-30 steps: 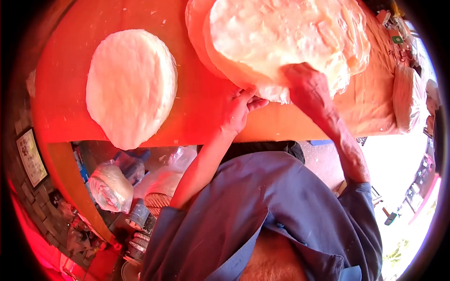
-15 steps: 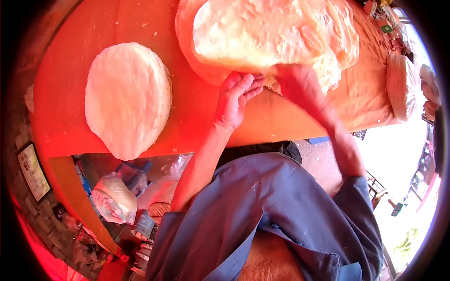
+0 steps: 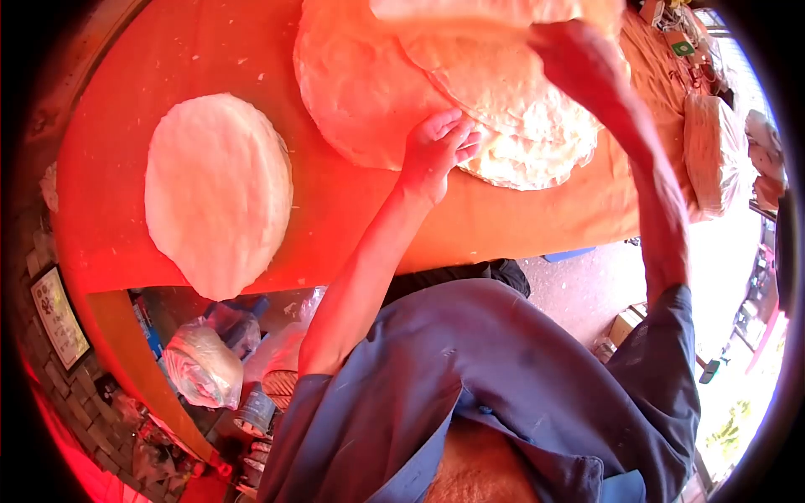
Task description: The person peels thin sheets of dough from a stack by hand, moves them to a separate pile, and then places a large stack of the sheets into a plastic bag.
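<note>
A large pile of soft, pale wadding-like sheets [image 3: 356, 96] lies at the far side of the covered table. My right hand [image 3: 574, 54] is closed on the near edge of the top sheet [image 3: 470, 18], which is raised and folded back away from me, blurred by motion. Uneven, rumpled layers show beneath it. At the pile's near edge rests my left hand [image 3: 438, 152], palm turned up and sideways, its fingers loosely bent and apart, holding nothing. To the left lies a smaller oval stack [image 3: 218, 189] of the same pale material, its tip reaching over the table's near edge.
An orange-red cloth [image 3: 109, 201] covers the table. A plastic-wrapped white bundle [image 3: 713, 155] sits at its right end, with small boxes and cords [image 3: 681, 42] behind. Below the near edge are bagged goods [image 3: 201, 365] and a can [image 3: 254, 411]. A framed sheet [image 3: 59, 318] stands at left.
My right hand has moved up and away from me, drawing the top sheet's edge back and exposing layers beneath. My left hand stays near the pile's edge, slightly right. The view has shifted a little.
</note>
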`<state>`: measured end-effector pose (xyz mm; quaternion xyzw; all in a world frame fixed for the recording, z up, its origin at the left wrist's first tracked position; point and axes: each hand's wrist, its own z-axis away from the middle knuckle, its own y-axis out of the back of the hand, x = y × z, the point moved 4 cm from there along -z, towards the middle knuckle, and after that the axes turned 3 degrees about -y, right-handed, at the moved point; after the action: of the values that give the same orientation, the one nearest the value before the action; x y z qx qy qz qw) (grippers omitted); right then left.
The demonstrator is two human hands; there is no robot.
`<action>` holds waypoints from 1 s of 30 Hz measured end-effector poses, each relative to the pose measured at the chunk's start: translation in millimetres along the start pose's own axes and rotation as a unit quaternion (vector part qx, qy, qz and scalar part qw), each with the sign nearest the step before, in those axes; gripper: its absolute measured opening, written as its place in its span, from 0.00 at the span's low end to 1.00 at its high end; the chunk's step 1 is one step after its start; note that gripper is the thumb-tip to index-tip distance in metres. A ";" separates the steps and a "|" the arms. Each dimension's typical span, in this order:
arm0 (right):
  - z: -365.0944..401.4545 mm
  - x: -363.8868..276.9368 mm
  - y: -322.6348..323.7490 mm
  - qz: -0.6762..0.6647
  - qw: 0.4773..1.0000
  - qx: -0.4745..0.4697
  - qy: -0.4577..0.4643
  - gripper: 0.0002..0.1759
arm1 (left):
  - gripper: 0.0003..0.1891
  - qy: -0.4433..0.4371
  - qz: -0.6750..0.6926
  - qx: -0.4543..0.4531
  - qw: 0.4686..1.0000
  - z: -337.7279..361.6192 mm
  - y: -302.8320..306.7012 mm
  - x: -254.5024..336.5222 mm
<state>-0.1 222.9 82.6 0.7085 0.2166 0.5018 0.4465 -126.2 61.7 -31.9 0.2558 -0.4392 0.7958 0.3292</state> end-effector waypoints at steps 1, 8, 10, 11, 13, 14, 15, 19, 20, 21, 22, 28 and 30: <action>2.7 1.1 -25.4 -0.267 0.947 -0.020 -0.178 0.04 | 0.19 -0.011 0.002 -0.020 1.000 -7.1 -1.7 -5.5; -5.1 79.5 94.9 -0.186 0.945 0.117 -0.243 0.02 | 0.17 0.007 -0.060 0.038 0.997 -18.8 -12.2 -1.6; -4.0 80.1 111.3 -0.155 0.945 0.161 -0.239 0.01 | 0.16 0.001 -0.063 0.047 0.997 -17.9 -14.1 -0.9; -2.3 73.8 113.3 -0.148 0.942 0.178 -0.242 0.02 | 0.15 -0.008 -0.061 0.063 0.996 -17.9 -14.6 0.9; 18.2 43.8 29.9 -0.255 0.926 0.049 -0.275 0.03 | 0.14 -0.023 -0.056 0.098 0.993 -15.6 -13.6 2.2; 34.1 23.8 -14.1 -0.290 0.918 0.003 -0.271 0.05 | 0.13 -0.019 -0.034 0.091 0.995 -16.4 -13.8 -1.0; 50.4 3.6 -58.0 -0.322 0.907 -0.043 -0.269 0.07 | 0.12 -0.013 -0.013 0.085 0.996 -16.7 -13.5 -5.9; 66.7 -25.6 -56.6 -0.322 0.894 -0.113 -0.292 0.22 | 0.08 0.009 0.063 0.071 0.995 -24.8 -16.4 -5.7; 71.1 -29.3 -54.3 -0.339 0.896 -0.063 -0.280 0.18 | 0.07 0.020 0.081 0.070 0.994 -22.0 -18.5 -6.3; 75.5 -29.4 -55.1 -0.352 0.897 -0.009 -0.268 0.14 | 0.07 0.010 0.075 0.074 0.994 -20.7 -22.5 -3.7; 75.6 -25.9 -55.0 -0.360 0.896 0.050 -0.256 0.11 | 0.06 -0.005 0.069 0.074 0.995 -22.0 -28.8 1.2; 54.9 -40.2 -49.2 -0.337 0.909 0.003 -0.246 0.12 | 0.05 0.010 0.090 0.031 0.995 -42.0 -26.4 -7.6; 56.4 -53.9 -36.4 -0.344 0.903 0.073 -0.246 0.14 | 0.05 0.016 0.078 0.012 0.997 -43.4 -29.8 2.7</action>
<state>34.3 177.2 18.3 0.7213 0.3668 0.1095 0.5772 -110.7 112.1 -35.2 0.2114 -0.4431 0.8283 0.2699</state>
